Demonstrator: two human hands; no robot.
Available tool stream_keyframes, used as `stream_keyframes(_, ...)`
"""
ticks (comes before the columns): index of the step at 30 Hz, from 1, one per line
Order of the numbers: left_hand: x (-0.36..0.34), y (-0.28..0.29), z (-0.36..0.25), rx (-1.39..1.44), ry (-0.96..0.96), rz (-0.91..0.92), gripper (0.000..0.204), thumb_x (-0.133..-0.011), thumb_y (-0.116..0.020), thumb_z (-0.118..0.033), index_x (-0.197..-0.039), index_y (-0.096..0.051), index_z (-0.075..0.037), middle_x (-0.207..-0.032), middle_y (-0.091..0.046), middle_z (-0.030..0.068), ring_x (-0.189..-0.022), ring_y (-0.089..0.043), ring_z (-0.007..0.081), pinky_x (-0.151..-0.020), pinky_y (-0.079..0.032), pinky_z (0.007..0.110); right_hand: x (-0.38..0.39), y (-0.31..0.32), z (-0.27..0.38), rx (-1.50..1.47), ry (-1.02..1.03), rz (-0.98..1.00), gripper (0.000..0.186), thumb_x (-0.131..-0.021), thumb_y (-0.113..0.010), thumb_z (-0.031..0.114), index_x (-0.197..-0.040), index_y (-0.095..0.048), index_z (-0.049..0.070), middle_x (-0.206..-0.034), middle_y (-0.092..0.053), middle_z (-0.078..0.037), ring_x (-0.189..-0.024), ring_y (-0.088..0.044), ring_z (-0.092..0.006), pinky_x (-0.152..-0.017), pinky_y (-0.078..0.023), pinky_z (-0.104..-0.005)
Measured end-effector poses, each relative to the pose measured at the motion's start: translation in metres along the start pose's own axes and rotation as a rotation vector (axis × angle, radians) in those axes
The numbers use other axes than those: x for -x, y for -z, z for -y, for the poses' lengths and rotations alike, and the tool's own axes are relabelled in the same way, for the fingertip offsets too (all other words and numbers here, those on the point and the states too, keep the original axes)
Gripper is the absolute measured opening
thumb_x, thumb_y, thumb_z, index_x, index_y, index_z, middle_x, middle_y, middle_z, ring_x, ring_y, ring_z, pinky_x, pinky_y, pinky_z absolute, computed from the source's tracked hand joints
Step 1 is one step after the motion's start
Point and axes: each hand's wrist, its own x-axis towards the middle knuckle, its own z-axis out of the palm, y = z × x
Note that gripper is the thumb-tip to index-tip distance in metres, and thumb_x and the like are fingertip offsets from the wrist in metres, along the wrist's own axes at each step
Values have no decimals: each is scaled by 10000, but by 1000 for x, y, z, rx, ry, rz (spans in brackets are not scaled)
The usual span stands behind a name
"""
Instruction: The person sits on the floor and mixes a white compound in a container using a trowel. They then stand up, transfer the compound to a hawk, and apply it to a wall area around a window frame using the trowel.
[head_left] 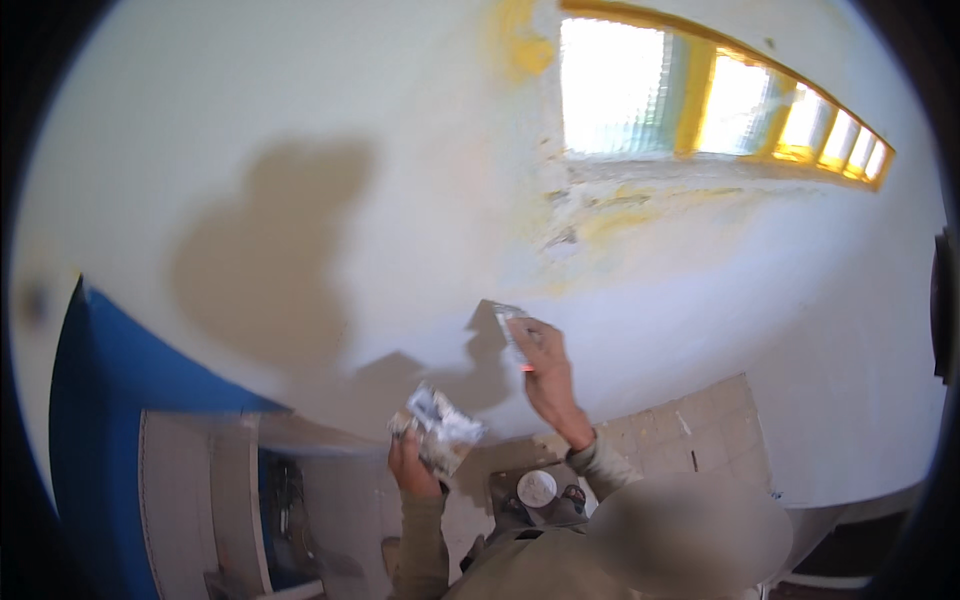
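Observation:
My right hand (543, 365) is raised close to the white wall (420, 200), below the window. Its fingers grip a flat, thin-bladed scraper (510, 322) smeared with white, the blade's edge near or against the wall; contact cannot be made out. Lower and to the left, my left hand (411, 462) is closed around the edge of a flat metal plate (445, 430) carrying white and grey paste. Below the window sill, the wall surface (600, 215) shows rough patches and yellow stains. The scraper and my arms cast shadows on the wall.
A row of bright glass panes in a yellow window frame (690, 90) runs across the upper right. By my feet stands a round container of white material (537, 488). A blue panel (100, 400) and an opening are at the lower left. Pale floor tiles (700, 430) lie below.

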Motion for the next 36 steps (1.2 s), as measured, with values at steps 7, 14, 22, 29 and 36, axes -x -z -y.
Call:
stream_keyframes(7,-8,-32,-8,-101,-98,71,348,-994,-489,-200,-1277,-513,2,-1097,-615,51,-959,-580,95,-828,-481,245,29,63,38,-702,-600,142,246,-909,-517,75,-1103,-641,-12,-973,-644,-77,-794,-576,-146,-753,-485,-292)
stream_keyframes(14,8,-36,2,-741,-630,312,298,-975,-494,-110,-1235,-552,23,-1124,-647,139,-977,-647,214,-778,-540,320,42,24,66,-1182,-967,29,177,-894,-541,115,-983,-612,-21,-880,-654,-74,-725,-629,-159,-569,-504,-303)
stream_keyframes(22,-11,-16,14,-1086,-856,505,267,-926,-532,-65,-1176,-608,-6,-1097,-659,186,-927,-671,347,-760,-557,373,33,41,44,-1502,-1099,-24,208,-899,-538,115,-1049,-578,-24,-978,-639,-105,-823,-651,-201,-639,-535,-341)
stream_keyframes(29,-2,22,43,-889,-341,177,263,-951,-532,-197,-1126,-615,-19,-791,-648,140,-658,-610,222,-593,-483,333,-7,87,34,-707,-304,-177,280,-917,-556,77,-1176,-597,-20,-1110,-601,-140,-918,-629,-247,-773,-519,-361)
stream_keyframes(36,15,33,57,-892,-153,210,247,-944,-559,-202,-1089,-613,-10,-689,-583,89,-576,-485,122,-540,-423,309,-69,107,-36,584,694,-323,330,-810,-678,132,-1132,-650,70,-1149,-562,-118,-1012,-571,-281,-814,-413,-389)
